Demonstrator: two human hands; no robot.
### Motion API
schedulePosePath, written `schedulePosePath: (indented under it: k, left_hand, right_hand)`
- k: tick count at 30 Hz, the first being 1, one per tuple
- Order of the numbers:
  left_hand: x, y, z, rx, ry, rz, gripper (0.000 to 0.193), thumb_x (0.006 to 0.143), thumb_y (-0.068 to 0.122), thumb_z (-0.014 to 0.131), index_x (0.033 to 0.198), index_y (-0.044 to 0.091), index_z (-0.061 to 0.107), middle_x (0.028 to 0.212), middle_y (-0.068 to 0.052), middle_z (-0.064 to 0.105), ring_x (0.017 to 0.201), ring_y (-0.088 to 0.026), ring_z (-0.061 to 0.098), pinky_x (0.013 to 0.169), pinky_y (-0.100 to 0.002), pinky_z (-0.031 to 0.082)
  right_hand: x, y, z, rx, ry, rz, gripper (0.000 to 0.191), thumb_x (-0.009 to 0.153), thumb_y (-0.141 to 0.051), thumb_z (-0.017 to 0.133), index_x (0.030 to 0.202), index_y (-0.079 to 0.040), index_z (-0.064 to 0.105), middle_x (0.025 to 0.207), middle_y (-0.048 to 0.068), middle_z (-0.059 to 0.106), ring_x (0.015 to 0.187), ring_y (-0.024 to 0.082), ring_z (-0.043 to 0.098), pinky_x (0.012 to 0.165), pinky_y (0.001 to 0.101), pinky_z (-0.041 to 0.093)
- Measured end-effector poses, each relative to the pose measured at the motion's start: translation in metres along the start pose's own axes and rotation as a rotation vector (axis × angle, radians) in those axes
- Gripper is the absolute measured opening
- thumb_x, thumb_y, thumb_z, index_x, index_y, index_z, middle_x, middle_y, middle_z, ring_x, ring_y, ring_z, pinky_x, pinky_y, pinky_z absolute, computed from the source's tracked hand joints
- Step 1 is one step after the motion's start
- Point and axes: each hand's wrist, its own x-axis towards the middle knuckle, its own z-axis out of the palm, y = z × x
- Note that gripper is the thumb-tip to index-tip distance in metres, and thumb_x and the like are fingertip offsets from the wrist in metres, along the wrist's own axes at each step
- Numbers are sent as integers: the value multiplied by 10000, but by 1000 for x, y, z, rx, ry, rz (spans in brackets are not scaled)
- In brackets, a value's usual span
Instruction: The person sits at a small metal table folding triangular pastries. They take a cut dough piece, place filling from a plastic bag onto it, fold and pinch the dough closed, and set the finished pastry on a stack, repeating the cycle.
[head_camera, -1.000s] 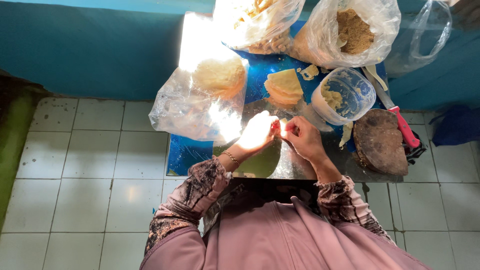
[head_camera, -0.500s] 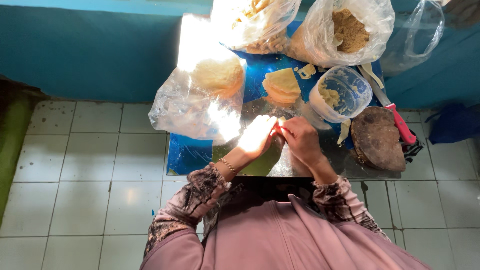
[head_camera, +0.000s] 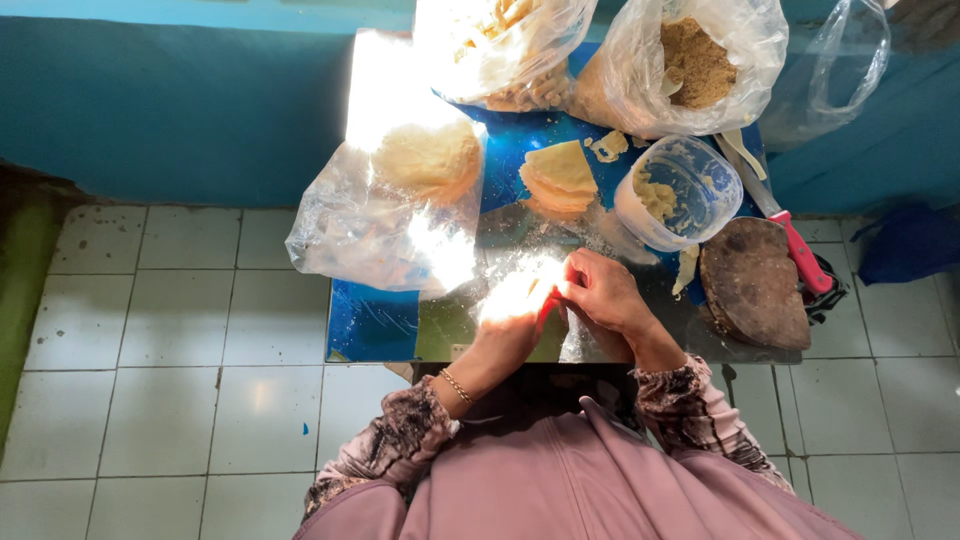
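Shifted a little lower and toward the centre of the frame since a second ago: both hands, brought closer until the fingertips met. Left hand (head_camera: 515, 315) washed out by a bright patch of sunlight, fingers curled inward, a thin gold bracelet (head_camera: 456, 386) at the wrist. Right hand (head_camera: 603, 295) pressed against it from the right side, fingers bent and pinched toward the meeting point. Something small seemingly nipped between the two sets of fingertips, but lost in the glare, so cannot tell what, nor how firmly held. Worked just above the lower middle of a low blue table (head_camera: 372, 325), over a shiny plastic-covered patch.

Directly above the hands, a stack of pale yellow dough sheets (head_camera: 560, 178). Just right of that stack, a round clear plastic tub (head_camera: 678, 192) with pale filling smeared inside. Upper left of the table, a clear plastic bag (head_camera: 385, 205) with a mound of pale dough in it, sunlit. Along the top edge, two more clear bags, the right one (head_camera: 700, 62) with brown crumbly contents. At the right edge, a dark round wooden block (head_camera: 752, 282), and beside it a knife with a red handle (head_camera: 800, 250). All around, pale floor tiles (head_camera: 180, 330) and a teal wall (head_camera: 170, 110) behind.
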Motion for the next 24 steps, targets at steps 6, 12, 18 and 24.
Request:
schedulePosePath:
  k: [6,12,18,24]
  left_hand:
    - [9,0,-11,-105,311,114,167,913,62,677,1072,14,692,962,-156,652,852,-326,626,760,-410,533]
    - [27,-6,-17,-251,212,22,63,903,55,728,961,39,711,882,-150,615,839,-339,607,742,-422,506]
    - [22,-5,-23,-240,284,155,292,906,43,677,1192,-12,655,1037,-167,647,916,-334,608,809,-414,528]
    - [27,-9,-13,-203,67,-20,159,891,90,708,1049,78,699,913,-115,647,890,-314,622,781,-420,517]
  right_hand:
    - [-21,-10,8,-181,319,-306,127,911,-157,747,885,-67,660,849,58,632,788,246,636,694,371,492]
    - [-34,-16,8,-453,392,-544,110,810,-134,772,864,-77,696,922,39,667,847,263,630,696,397,491]
    - [-8,-10,-3,-163,239,-408,80,864,-95,734,872,-56,664,943,59,642,910,267,644,762,380,521]
    - [-23,-16,0,-408,343,-511,268,811,-118,746,1055,-12,719,881,51,650,845,255,638,734,426,481]
